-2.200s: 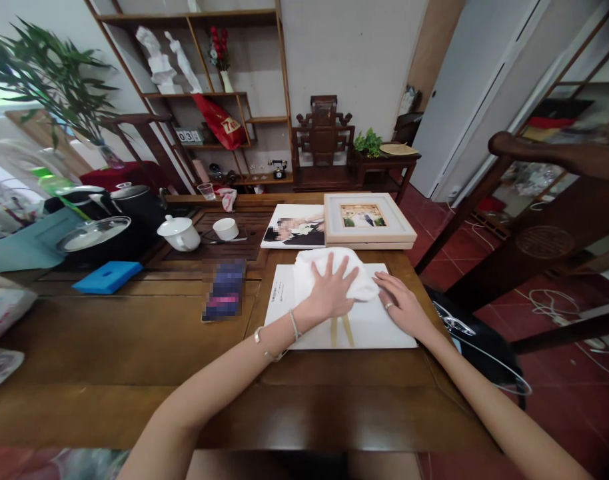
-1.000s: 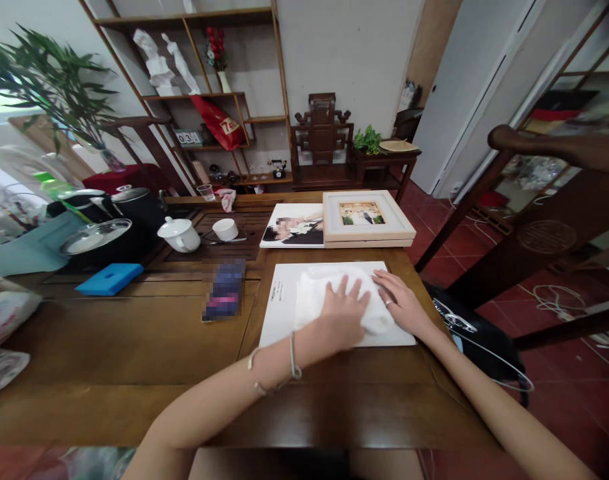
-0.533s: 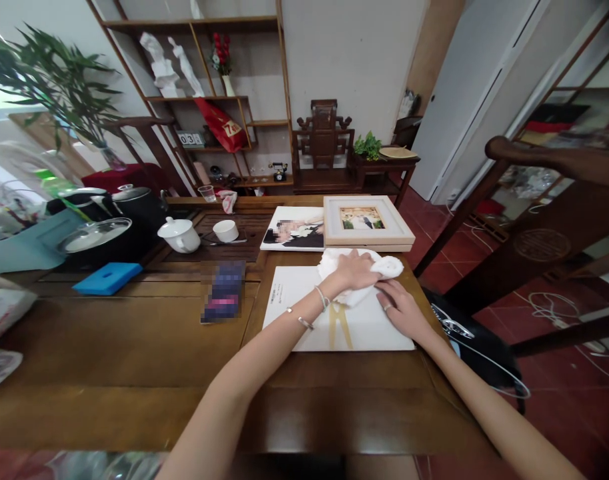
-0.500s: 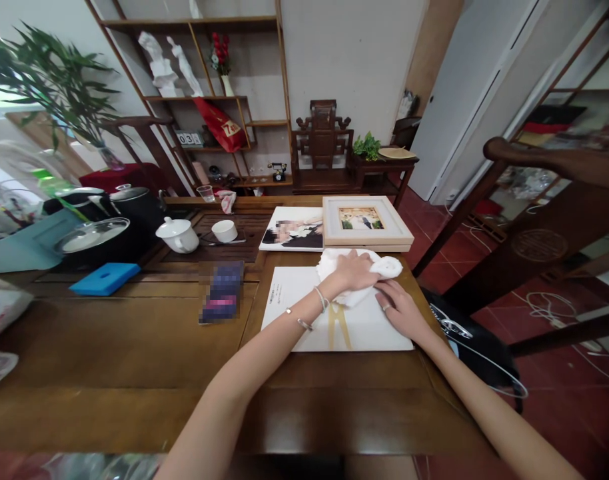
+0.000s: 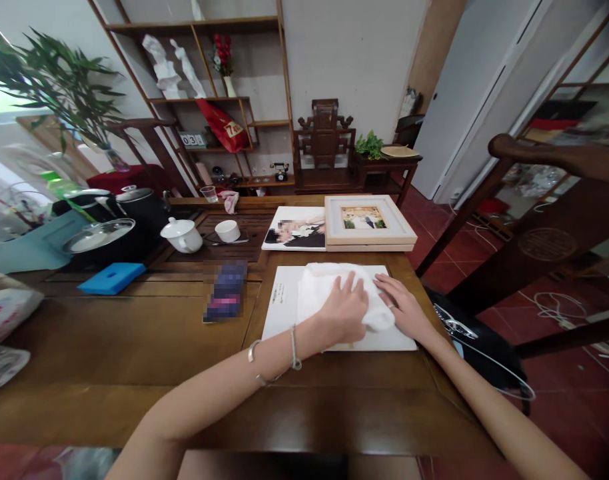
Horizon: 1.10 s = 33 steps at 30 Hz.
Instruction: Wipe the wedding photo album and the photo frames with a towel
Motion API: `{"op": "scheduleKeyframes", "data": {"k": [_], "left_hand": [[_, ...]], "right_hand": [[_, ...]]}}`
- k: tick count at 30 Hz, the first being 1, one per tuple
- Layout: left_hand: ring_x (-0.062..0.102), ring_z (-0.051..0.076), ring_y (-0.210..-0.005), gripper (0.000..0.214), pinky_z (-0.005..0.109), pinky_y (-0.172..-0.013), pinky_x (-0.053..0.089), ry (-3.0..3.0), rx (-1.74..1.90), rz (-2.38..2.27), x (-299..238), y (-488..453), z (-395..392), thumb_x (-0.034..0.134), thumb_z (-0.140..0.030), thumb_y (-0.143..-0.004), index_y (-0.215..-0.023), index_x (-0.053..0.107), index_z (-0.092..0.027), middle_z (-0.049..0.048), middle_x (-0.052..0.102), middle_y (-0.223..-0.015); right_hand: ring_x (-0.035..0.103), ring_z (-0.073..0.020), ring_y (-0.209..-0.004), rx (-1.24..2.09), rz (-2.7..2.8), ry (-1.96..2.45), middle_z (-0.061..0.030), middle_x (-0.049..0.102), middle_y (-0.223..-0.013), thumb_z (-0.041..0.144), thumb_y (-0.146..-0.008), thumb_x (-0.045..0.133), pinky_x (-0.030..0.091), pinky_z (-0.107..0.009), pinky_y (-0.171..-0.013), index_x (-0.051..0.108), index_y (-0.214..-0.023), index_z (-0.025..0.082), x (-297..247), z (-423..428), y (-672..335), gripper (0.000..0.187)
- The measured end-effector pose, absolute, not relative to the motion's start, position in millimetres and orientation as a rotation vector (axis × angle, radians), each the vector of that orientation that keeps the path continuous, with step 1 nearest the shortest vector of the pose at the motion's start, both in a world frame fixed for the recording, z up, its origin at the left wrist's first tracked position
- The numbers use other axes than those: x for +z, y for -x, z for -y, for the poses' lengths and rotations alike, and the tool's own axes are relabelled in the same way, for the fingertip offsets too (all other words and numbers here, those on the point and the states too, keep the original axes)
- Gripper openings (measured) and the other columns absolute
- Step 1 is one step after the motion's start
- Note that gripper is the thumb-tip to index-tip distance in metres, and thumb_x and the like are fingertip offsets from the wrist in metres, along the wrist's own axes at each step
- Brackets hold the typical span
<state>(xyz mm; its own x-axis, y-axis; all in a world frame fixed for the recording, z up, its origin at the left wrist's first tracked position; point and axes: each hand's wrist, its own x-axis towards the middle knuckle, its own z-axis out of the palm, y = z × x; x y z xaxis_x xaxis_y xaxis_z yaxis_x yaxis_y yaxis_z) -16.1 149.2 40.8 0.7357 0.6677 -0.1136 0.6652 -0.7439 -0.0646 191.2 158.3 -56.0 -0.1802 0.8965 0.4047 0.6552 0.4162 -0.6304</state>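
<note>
My left hand [image 5: 345, 308], with bracelets on the wrist, presses a folded white cloth [image 5: 317, 283] down with bent fingers. Beneath the cloth lies a white rectangular panel [image 5: 279, 320], flat near the table's right side, with a small barcode and print at its left edge. The cloth hides most of its middle. My right hand [image 5: 402, 305] rests on the panel's right edge, fingers stretched out and close to the cloth. Behind the panel are a light wooden picture frame [image 5: 404, 223] and a photo print [image 5: 292, 230], partly covered by the frame.
On the wooden table [image 5: 184, 357] stand a lidded white cup [image 5: 182, 237], a white bowl [image 5: 227, 231], a blue block [image 5: 112, 278] and a dark pouch-like item [image 5: 226, 291], blurred out. A dark pot [image 5: 102, 240] is at the left. A wooden chair [image 5: 544, 240] stands right.
My left hand has slid the cloth from the panel's far edge toward me, and the cloth is spread wider. My right hand stays at the panel's right edge.
</note>
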Motion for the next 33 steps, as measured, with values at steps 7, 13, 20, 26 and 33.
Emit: {"op": "scheduleKeyframes", "data": {"k": [7, 13, 20, 26, 33], "left_hand": [[0.034, 0.028, -0.144, 0.054, 0.042, -0.116, 0.028, 3.18, -0.124, 1.254, 35.2, 36.8, -193.8, 0.05, -0.032, -0.092, -0.143, 0.045, -0.014, 0.0121, 0.041, -0.154], [0.049, 0.022, -0.134, 0.052, 0.034, -0.111, 0.038, 3.171, -0.273, 1.452, 34.5, 86.6, -229.3, 0.033, -0.037, -0.099, -0.146, 0.041, -0.016, 0.008, 0.048, -0.15], [0.024, 0.025, -0.148, 0.065, 0.044, -0.121, 0.021, 3.12, -0.23, 1.457, 24.1, 142.6, -188.1, 0.045, -0.027, -0.087, -0.15, 0.034, -0.015, 0.0087, 0.03, -0.16], [0.007, 0.028, -0.152, 0.09, 0.05, -0.122, 0.012, 3.16, -0.047, 1.192, 21.6, 139.1, -97.2, 0.055, -0.018, -0.071, -0.155, 0.025, -0.024, 0.0021, 0.017, -0.164], [0.011, 0.03, -0.151, 0.08, 0.051, -0.119, 0.017, 3.138, -0.06, 1.174, 16.1, 139.4, -126.4, 0.064, -0.033, -0.077, -0.151, 0.034, -0.024, 0.007, 0.018, -0.164]], "right_hand": [[0.051, -0.0285, -0.131, 0.39, 1.926, 1.324, -0.0119, 0.06, -0.137, 0.029, -0.091, 0.048, 0.039, -0.053, -0.112, 0.067, -0.12, 0.023, -55.9, -157.9, -191.0, 0.036], [0.052, -0.0281, -0.132, 0.396, 1.922, 1.368, -0.0112, 0.06, -0.138, 0.033, -0.093, 0.047, 0.038, -0.055, -0.113, 0.067, -0.122, 0.024, -54.4, -157.1, -190.4, 0.036], [0.052, -0.0273, -0.132, 0.392, 1.908, 1.366, -0.011, 0.06, -0.137, 0.033, -0.094, 0.047, 0.037, -0.055, -0.113, 0.067, -0.122, 0.024, -54.9, -156.6, -188.4, 0.036], [0.051, -0.0272, -0.132, 0.373, 1.91, 1.369, -0.0095, 0.06, -0.138, 0.032, -0.094, 0.046, 0.037, -0.055, -0.113, 0.066, -0.124, 0.026, -56.0, -155.7, -187.8, 0.036], [0.051, -0.0276, -0.132, 0.383, 1.913, 1.386, -0.0108, 0.06, -0.138, 0.033, -0.094, 0.047, 0.038, -0.055, -0.113, 0.067, -0.123, 0.024, -53.7, -155.2, -187.3, 0.036]]}}
